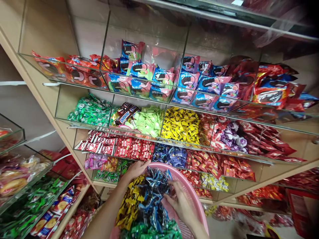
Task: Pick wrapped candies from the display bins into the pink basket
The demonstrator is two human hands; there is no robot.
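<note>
A pink basket (196,202) at the bottom centre holds yellow packets (129,202), dark blue packets (154,196) and green packets (152,230). My left hand (137,168) lies over the basket's far left rim, its fingers stretched toward the shelf and nothing visible in them. Inside the basket's right part, my right hand (180,200) has its fingers apart beside the blue packets, with the fingertips at their edge.
A wooden shelf unit (56,114) with glass-fronted compartments rises ahead, holding wrapped sweets and biscuits (141,70). Yellow sweets (180,125) fill a middle compartment. More shelves with green packets (30,202) stand at the left. Bagged goods (249,222) lie low at the right.
</note>
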